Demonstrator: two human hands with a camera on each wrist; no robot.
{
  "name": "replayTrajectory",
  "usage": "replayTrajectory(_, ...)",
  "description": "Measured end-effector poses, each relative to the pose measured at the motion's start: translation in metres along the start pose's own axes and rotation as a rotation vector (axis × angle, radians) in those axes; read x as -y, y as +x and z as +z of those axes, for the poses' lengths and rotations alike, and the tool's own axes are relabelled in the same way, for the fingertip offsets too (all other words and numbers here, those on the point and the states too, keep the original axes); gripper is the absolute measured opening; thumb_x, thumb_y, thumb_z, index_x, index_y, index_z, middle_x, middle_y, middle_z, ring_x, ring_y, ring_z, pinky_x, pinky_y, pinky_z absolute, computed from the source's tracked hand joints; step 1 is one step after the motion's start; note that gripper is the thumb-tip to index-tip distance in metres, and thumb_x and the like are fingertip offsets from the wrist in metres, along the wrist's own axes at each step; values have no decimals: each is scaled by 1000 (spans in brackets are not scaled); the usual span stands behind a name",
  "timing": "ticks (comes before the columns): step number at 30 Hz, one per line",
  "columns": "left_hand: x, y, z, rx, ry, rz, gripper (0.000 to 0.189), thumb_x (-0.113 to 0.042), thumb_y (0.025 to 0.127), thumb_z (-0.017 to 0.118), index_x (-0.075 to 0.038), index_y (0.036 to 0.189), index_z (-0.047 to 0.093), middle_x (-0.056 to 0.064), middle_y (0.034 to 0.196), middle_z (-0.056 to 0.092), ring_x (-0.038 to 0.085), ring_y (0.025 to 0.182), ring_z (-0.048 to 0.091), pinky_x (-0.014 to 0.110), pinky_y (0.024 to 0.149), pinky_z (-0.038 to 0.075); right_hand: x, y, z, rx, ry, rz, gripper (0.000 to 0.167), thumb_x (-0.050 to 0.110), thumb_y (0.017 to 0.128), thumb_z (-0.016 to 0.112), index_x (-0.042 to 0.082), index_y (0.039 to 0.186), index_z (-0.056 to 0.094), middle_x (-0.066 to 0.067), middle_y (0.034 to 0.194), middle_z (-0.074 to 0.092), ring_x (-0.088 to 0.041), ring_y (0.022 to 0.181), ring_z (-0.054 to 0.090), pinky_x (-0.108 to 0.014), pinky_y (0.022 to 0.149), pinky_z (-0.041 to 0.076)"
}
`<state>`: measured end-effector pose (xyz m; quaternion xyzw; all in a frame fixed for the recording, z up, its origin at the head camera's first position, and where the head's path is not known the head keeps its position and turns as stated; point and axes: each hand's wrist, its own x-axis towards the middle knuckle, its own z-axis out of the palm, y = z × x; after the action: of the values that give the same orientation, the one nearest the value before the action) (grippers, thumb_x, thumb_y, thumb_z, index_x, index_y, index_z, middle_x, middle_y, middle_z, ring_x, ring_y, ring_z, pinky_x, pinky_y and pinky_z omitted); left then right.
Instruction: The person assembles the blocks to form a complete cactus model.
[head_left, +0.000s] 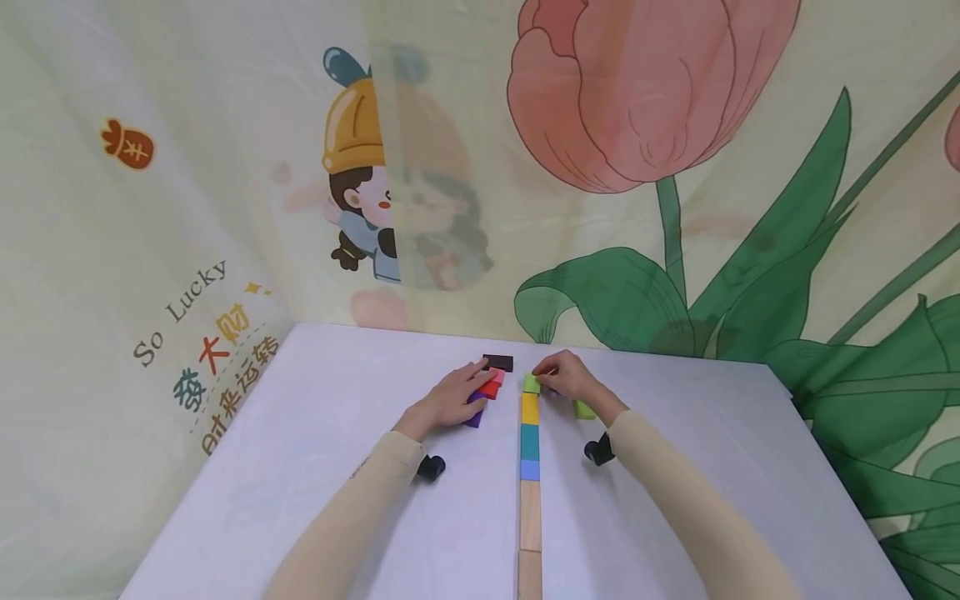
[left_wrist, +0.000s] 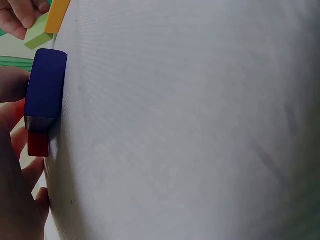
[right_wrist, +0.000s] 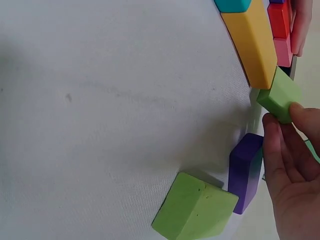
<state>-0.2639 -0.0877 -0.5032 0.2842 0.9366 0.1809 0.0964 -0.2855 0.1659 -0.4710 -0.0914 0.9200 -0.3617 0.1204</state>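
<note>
My right hand (head_left: 567, 377) pinches a small light green block (right_wrist: 282, 97) between thumb and fingers. That block is at the far end of a straight row, against the yellow block (head_left: 529, 408). Nearer in the row lie a teal block (head_left: 529, 442), a blue block (head_left: 530, 471) and plain wooden blocks (head_left: 530, 517). To the left, my left hand (head_left: 448, 398) rests with spread fingers at a cluster of blocks. A dark purple block (left_wrist: 46, 82) is by its thumb, with a red block (head_left: 489, 390), a pink block (head_left: 497, 376) and a black block (head_left: 498, 362) beyond.
Just right of the row, below my right hand, stand a purple block (right_wrist: 242, 172) and a larger green block (right_wrist: 195, 207). The white tabletop (head_left: 300, 467) ends at a printed cloth backdrop (head_left: 450, 317) behind the blocks.
</note>
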Motion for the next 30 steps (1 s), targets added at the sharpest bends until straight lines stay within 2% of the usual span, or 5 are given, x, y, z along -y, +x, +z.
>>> replayTrajectory(13,2,1,2,-7,0,13,61,-36,97,47,-22,153,29,5,164,19,32,150,21,51,122,20,-1,2,8,-5,-54,-20,19,5,91,63,1,106,73,-13,103,72,-17,81,59,-25,72,56)
replayTrajectory(21,3,2,2,-13,8,18,62,-37,96,48,-22,154,29,4,164,19,32,150,22,51,122,21,2,3,13,-14,-121,-20,19,5,93,59,0,107,72,-14,107,70,-20,87,60,-30,79,57)
replayTrajectory(30,5,3,3,-6,5,15,62,-37,97,47,-24,154,27,3,164,18,30,150,21,50,122,20,4,3,17,-16,-88,26,19,7,92,62,1,108,71,-12,106,69,-20,88,60,-28,78,58)
